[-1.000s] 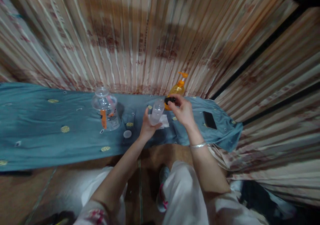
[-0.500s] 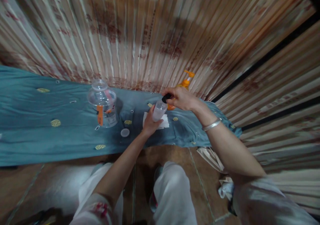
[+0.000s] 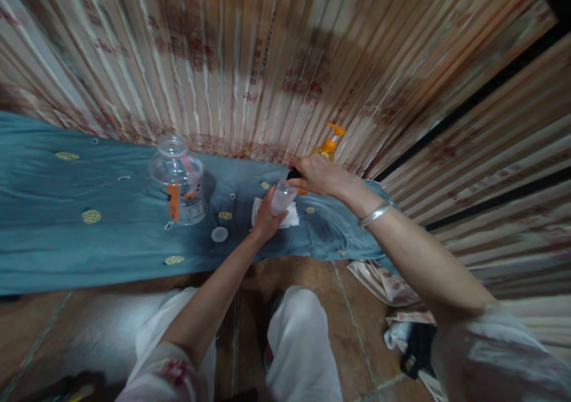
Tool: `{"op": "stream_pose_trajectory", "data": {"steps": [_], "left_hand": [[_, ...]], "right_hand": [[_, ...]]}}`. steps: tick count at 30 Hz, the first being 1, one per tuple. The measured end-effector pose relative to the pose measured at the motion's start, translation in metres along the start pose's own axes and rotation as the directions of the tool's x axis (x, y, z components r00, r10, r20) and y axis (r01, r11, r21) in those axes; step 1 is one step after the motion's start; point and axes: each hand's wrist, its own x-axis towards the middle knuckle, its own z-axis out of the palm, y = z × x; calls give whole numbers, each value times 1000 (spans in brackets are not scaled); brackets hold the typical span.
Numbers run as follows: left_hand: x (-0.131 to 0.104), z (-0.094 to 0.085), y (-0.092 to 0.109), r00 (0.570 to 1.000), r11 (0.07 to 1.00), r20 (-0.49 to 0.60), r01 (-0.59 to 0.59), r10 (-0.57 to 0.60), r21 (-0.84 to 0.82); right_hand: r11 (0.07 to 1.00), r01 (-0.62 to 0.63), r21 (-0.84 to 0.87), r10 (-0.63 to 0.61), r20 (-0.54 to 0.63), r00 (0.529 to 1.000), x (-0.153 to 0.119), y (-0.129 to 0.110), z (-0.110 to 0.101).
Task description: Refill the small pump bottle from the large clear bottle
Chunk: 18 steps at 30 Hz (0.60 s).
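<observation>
The left hand (image 3: pixel 266 219) is wrapped around a small clear plastic bottle (image 3: pixel 282 195), tilted with its neck up and to the right. The right hand (image 3: pixel 317 176) pinches the black cap (image 3: pixel 294 174) at that neck, above the blue cloth (image 3: pixel 111 235).

black cap (image 3: pixel 293 174) mostly hidden by fingers (image 3: pixel 307 179)
</observation>
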Motion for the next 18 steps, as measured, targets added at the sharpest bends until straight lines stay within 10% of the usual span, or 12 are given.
{"op": "stream_pose_trajectory", "data": {"steps": [18], "left_hand": [[-1,0,-4,999,996,8,-40,41,-82]], "right_hand": [[991,128,34,-130,56,990,11,9,1]]}}
